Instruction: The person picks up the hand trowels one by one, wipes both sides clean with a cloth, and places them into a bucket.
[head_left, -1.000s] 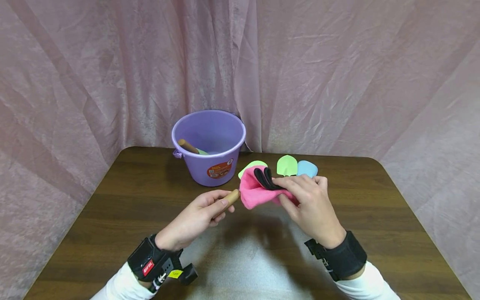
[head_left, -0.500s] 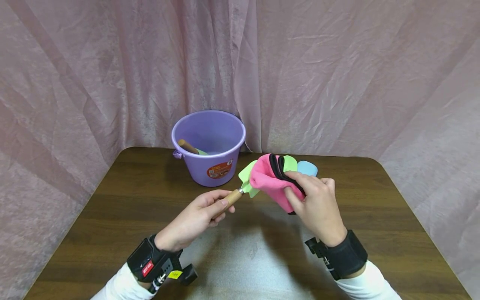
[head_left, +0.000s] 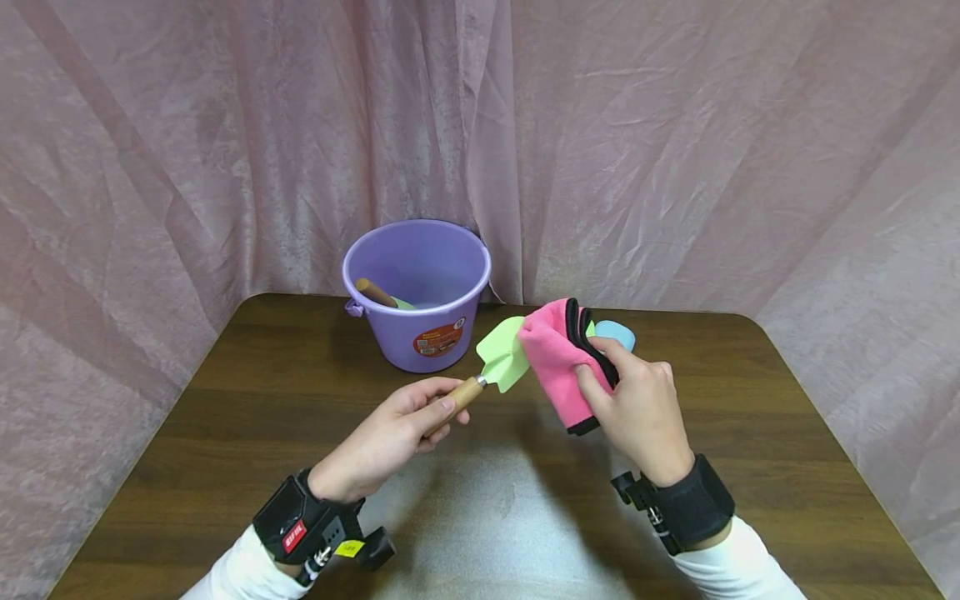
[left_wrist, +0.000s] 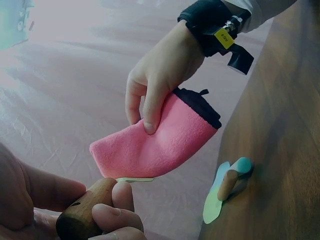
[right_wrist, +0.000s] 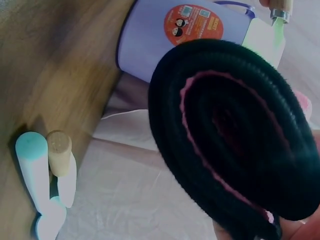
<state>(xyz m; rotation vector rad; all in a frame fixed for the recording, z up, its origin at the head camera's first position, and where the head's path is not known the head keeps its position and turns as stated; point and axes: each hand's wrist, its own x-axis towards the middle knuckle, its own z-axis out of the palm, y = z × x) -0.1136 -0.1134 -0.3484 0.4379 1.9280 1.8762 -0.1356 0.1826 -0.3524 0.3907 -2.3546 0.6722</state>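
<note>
My left hand (head_left: pixel 390 437) grips the wooden handle of a small garden trowel (head_left: pixel 501 354) with a light green blade, held above the table. My right hand (head_left: pixel 637 408) pinches a folded pink cloth (head_left: pixel 555 354) with black edging, which covers the right end of the blade. Most of the blade shows in the head view. In the left wrist view, only a thin strip of blade appears below the cloth (left_wrist: pixel 160 140), beyond the wooden handle (left_wrist: pixel 87 210). The cloth's rolled black edge (right_wrist: pixel 230 55) fills much of the right wrist view.
Behind the left hand stands a purple bucket (head_left: pixel 442 329) with a wooden-handled green tool (head_left: pixel 377 292) inside. Behind the right hand, a blue tool (head_left: pixel 615 333) and a green one with a wooden handle (left_wrist: pixel 228 184) lie on the table (head_left: pixel 247 400). A pink curtain (head_left: pixel 637 167) hangs behind.
My right hand has drawn the cloth to the right along the trowel, uncovering most of the green blade. The left hand holds its place on the handle.
</note>
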